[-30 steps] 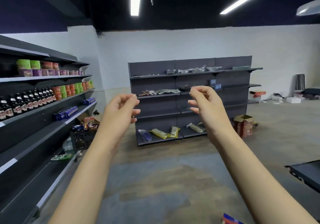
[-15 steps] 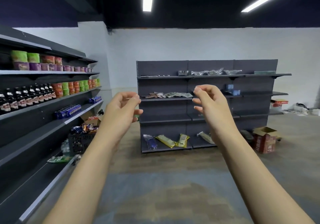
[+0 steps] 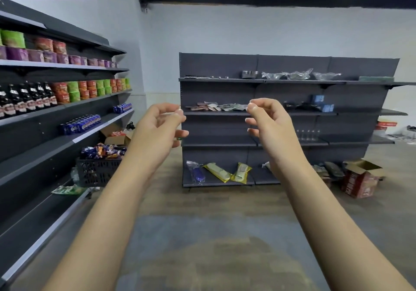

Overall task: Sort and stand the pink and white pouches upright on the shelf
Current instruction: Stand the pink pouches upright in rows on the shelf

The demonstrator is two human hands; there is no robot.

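While both raised: two empty hands, left (image 3: 157, 128), right (image 3: 270, 126).

Shelf unit (image 3: 225, 64): dark matt metal w/ perforated back. Pouches (image 3: 216, 106) look thin, crinkly, bit shiny. Bowls (image 3: 299, 75) up top clear glossy plastic. Cardboard box (image 3: 360, 178), matt. Floor (image 3: 213, 212) wood-look, dull.

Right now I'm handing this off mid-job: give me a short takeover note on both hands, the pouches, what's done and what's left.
Left hand: raised, fingers loosely curled, holding nothing.
Right hand: the same, empty.
Pink and white pouches: lying flat in a loose scatter on the second tier of the grey shelf unit straight ahead, across open floor.
Done: nothing sorted or stood up.
Left: walk to the unit, sort the pouches by colour, stand them upright.
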